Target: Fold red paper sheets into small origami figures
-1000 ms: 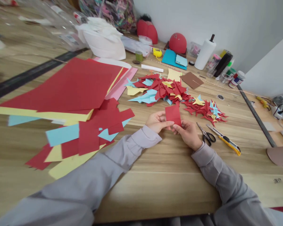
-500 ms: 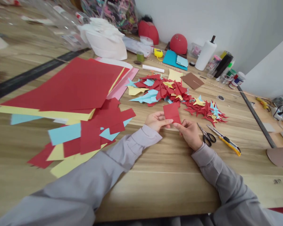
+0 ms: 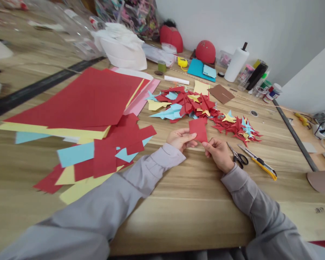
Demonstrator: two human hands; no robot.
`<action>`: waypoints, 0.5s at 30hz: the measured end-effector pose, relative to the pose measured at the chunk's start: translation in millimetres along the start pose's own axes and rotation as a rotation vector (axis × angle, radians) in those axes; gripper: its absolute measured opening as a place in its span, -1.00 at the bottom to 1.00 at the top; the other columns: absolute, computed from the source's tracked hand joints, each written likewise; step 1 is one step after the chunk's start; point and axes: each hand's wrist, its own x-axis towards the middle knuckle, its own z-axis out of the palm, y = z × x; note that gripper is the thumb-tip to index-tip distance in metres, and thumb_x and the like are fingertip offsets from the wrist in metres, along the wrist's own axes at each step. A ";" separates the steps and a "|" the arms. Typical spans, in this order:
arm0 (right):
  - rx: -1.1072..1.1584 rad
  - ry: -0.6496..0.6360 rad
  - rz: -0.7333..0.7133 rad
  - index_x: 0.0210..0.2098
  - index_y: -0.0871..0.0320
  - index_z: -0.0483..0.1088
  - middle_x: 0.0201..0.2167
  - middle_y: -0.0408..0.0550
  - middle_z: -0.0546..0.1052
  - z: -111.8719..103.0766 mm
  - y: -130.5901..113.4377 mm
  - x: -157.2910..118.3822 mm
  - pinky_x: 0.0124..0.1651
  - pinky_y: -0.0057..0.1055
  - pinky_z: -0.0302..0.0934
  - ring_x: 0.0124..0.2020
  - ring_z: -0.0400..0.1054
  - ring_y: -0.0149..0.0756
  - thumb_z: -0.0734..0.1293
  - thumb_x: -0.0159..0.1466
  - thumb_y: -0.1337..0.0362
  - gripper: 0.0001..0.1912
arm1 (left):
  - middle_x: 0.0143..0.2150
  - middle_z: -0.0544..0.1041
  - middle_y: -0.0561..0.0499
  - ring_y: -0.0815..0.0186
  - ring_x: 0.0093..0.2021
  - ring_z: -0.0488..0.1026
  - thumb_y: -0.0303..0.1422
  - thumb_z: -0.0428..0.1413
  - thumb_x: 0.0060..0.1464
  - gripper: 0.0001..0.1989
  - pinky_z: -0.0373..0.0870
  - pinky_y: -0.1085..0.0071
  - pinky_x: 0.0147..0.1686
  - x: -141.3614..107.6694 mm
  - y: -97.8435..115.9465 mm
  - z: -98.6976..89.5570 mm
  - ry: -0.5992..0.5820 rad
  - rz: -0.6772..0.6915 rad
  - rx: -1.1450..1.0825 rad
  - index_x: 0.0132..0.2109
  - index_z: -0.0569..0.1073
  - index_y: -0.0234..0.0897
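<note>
A small red square of paper (image 3: 198, 130) is held up over the table between both hands. My left hand (image 3: 181, 138) pinches its lower left side, thumb on top and fingers behind. At the lower right corner, the thumb and forefinger of my right hand (image 3: 218, 151) close on the same sheet. Just behind the paper lies a heap of folded red, blue and yellow paper pieces (image 3: 188, 103). Further right is a cluster of pointed paper stars (image 3: 238, 126). Black-handled scissors (image 3: 239, 158) rest beside my right hand.
A yellow utility knife (image 3: 260, 162) lies right of the scissors. Large red sheets (image 3: 78, 97) are stacked at left, with cut paper strips (image 3: 105, 155) in front. Along the wall stand a white bottle (image 3: 236, 64), small jars (image 3: 272, 92) and a red dome (image 3: 205, 51).
My left thumb has shifted slightly left and up on the red paper, and my right hand has moved slightly right. Both still hold the sheet.
</note>
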 end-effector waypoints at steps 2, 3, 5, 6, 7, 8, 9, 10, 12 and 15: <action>0.003 0.001 -0.001 -0.65 0.16 0.22 -0.78 -0.25 0.35 0.3 -0.2 -0.2 -0.65 -0.56 0.01 -0.75 0.12 -0.55 0.42 0.00 0.05 -0.61 | -0.63 0.49 0.06 0.39 -0.66 0.44 -0.48 0.33 -0.36 -0.71 0.35 0.56 -0.67 0.7 -0.1 -0.8 -0.005 -0.012 -0.011 -0.40 0.42 -0.40; 0.003 0.004 -0.002 -0.65 0.16 0.22 -0.78 -0.25 0.35 0.4 -0.1 -0.2 -0.65 -0.56 0.01 -0.75 0.12 -0.55 0.42 0.00 0.05 -0.61 | -0.64 0.49 0.05 0.38 -0.66 0.44 -0.48 0.32 -0.35 -0.72 0.35 0.56 -0.67 1.0 -0.5 -1.0 -0.002 -0.018 -0.013 -0.40 0.42 -0.40; 0.000 0.011 -0.006 -0.65 0.16 0.22 -0.79 -0.25 0.35 0.3 0.5 -0.2 -0.65 -0.56 0.01 -0.75 0.12 -0.55 0.42 0.01 0.05 -0.61 | -0.64 0.50 0.03 0.35 -0.65 0.46 -0.47 0.32 -0.33 -0.71 0.37 0.54 -0.66 1.2 -2.0 -0.8 0.005 -0.019 -0.010 -0.39 0.42 -0.40; -0.003 0.015 -0.011 -0.65 0.16 0.22 -0.79 -0.25 0.35 0.1 1.0 -0.2 -0.65 -0.56 0.00 -0.75 0.12 -0.55 0.42 0.01 0.05 -0.61 | -0.63 0.50 0.02 0.34 -0.64 0.46 -0.45 0.33 -0.33 -0.70 0.39 0.53 -0.65 1.1 -3.1 -0.4 0.010 -0.007 -0.007 -0.38 0.42 -0.40; -0.008 0.019 -0.017 -0.65 0.16 0.22 -0.78 -0.24 0.35 -0.1 1.4 -0.1 -0.64 -0.56 0.00 -0.75 0.12 -0.55 0.42 0.01 0.05 -0.61 | -0.62 0.51 0.01 0.33 -0.63 0.47 -0.42 0.33 -0.34 -0.68 0.40 0.51 -0.63 0.9 -4.4 0.0 0.012 0.012 -0.003 -0.37 0.43 -0.40; -0.013 0.021 -0.023 -0.65 0.16 0.22 -0.78 -0.24 0.35 -0.5 1.9 -0.1 -0.64 -0.56 0.00 -0.74 0.13 -0.55 0.41 0.02 0.04 -0.62 | -0.60 0.52 0.00 0.33 -0.62 0.48 -0.40 0.34 -0.35 -0.66 0.42 0.50 -0.61 0.5 -5.9 0.5 0.006 0.037 0.005 -0.35 0.44 -0.40; -0.019 0.020 -0.028 -0.64 0.16 0.23 -0.77 -0.24 0.35 -0.7 2.4 -0.2 -0.63 -0.56 0.01 -0.74 0.13 -0.54 0.41 0.02 0.04 -0.62 | -0.58 0.54 -0.01 0.33 -0.60 0.48 -0.39 0.35 -0.37 -0.63 0.44 0.49 -0.58 0.0 -7.4 0.9 -0.007 0.066 0.020 -0.33 0.45 -0.41; -0.026 0.017 -0.032 -0.64 0.16 0.23 -0.77 -0.24 0.36 -0.9 2.7 -0.4 -0.63 -0.55 0.01 -0.73 0.14 -0.54 0.41 0.03 0.04 -0.62 | -0.55 0.55 -0.02 0.34 -0.59 0.49 -0.38 0.36 -0.39 -0.61 0.46 0.48 -0.55 -0.6 -8.8 1.2 -0.025 0.093 0.044 -0.32 0.46 -0.41; -0.047 0.007 -0.040 -0.64 0.16 0.22 -0.76 -0.24 0.36 -0.7 3.0 -1.0 -0.62 -0.55 0.02 -0.72 0.15 -0.53 0.40 0.03 0.04 -0.61 | -0.52 0.56 -0.03 0.37 -0.59 0.47 -0.40 0.38 -0.45 -0.59 0.46 0.48 -0.53 -2.0 -10.6 1.4 -0.055 0.135 0.106 -0.33 0.49 -0.43; -0.065 -0.012 -0.057 -0.60 0.15 0.22 -0.74 -0.24 0.36 0.8 2.5 -1.8 -0.60 -0.54 0.04 -0.70 0.17 -0.52 0.39 0.05 0.02 -0.62 | -0.54 0.56 -0.03 0.40 -0.65 0.43 -0.40 0.38 -0.51 -0.60 0.43 0.49 -0.58 -4.1 -10.0 1.6 -0.060 0.145 0.163 -0.39 0.49 -0.44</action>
